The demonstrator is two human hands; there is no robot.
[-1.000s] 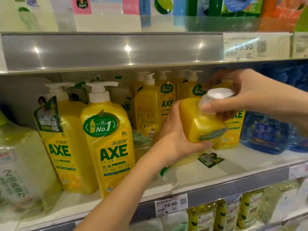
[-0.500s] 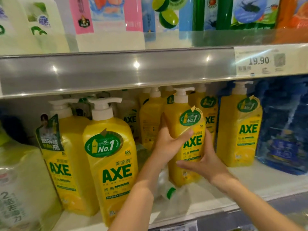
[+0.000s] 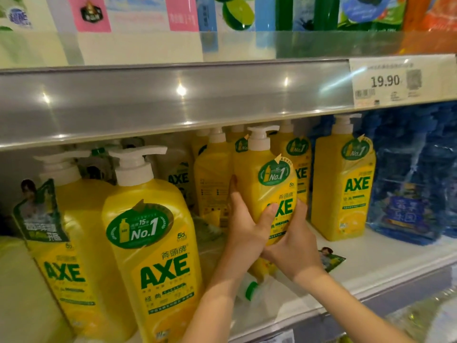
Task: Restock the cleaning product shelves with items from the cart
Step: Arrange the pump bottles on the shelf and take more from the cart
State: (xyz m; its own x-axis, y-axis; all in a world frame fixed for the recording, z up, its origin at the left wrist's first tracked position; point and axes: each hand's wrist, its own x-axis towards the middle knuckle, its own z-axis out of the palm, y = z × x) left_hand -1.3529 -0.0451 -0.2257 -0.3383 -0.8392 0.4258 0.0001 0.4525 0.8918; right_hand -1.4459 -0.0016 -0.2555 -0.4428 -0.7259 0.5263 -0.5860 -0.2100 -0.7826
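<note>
In the head view, a yellow AXE pump bottle [image 3: 264,184] is held upright between both hands over the middle shelf [image 3: 371,263]. The left hand [image 3: 243,231] is wrapped round its left flank with the thumb laid across the label, and the right hand [image 3: 294,248] is cupped round its lower right side. The two hands are close together and both are clamped on the bottle. Its base is hidden behind the hands, so it cannot be told whether it has been set down.

The bottle is placed in a gap between the front AXE bottle [image 3: 150,243] at the left and another AXE bottle [image 3: 343,184] at the right, with more of the same ranked behind. Blue refill pouches [image 3: 410,181] are stacked at the far right.

This one item is judged nearly shelved; it is yet to be released and squared up. Bare shelf is seen in front of and beside the gap, so more stock could be taken (the cart is out of view, so what remains in it cannot be judged). A loose green card [image 3: 331,259] lies on the shelf near the right wrist.
</note>
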